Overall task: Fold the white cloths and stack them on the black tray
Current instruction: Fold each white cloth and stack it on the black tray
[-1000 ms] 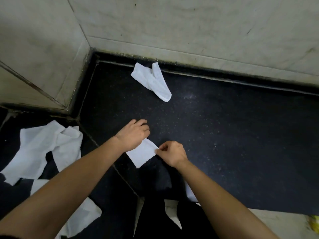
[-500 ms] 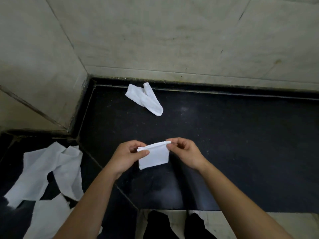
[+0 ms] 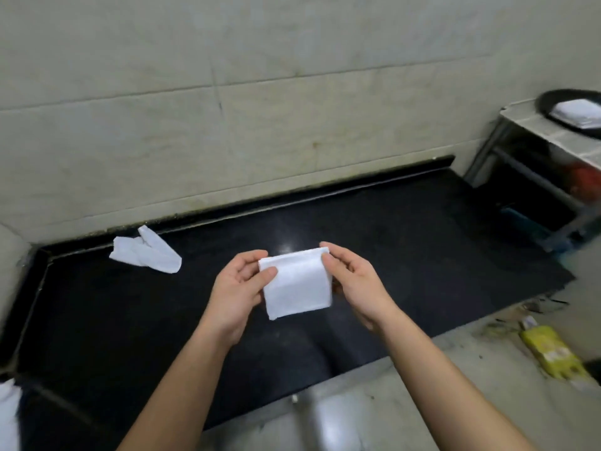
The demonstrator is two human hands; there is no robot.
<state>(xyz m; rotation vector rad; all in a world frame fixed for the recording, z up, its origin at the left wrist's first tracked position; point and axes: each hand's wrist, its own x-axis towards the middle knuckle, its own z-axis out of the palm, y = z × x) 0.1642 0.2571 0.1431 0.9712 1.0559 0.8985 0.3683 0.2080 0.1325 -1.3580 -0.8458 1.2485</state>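
tiled utility space: black stone counter (image 3: pixel 406 242), wall tiles (image 3: pixel 292 125)

Single head-worn view, looking forward and down over black counter (image 3: pixel 390 255) toward tiled wall (image 3: pixel 260 125); hands close.

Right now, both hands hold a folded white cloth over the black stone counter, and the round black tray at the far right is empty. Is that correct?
Not quite: the head view shows the round black tray already holding folded white cloths. The rest is right.
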